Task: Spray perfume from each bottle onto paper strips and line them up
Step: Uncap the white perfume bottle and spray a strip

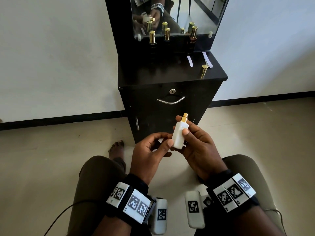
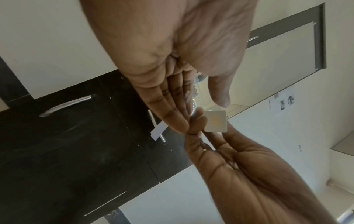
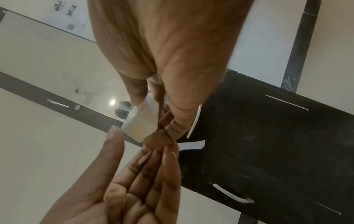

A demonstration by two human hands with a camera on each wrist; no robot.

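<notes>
My right hand grips a white perfume bottle upright in front of the cabinet, its gold sprayer uncapped. My left hand sits beside it with fingers nearly straight, its thumb touching the bottle's lower left edge. In the wrist views the bottle's base faces the camera. A white paper strip sticks out where both hands' fingertips meet, and I cannot tell which hand holds it. The bottle's gold cap stands on the cabinet top.
The black cabinet stands just ahead, with a mirror behind it. Three gold-capped bottles line its back. One strip and a small stack of strips lie at the right. My knees frame the floor below.
</notes>
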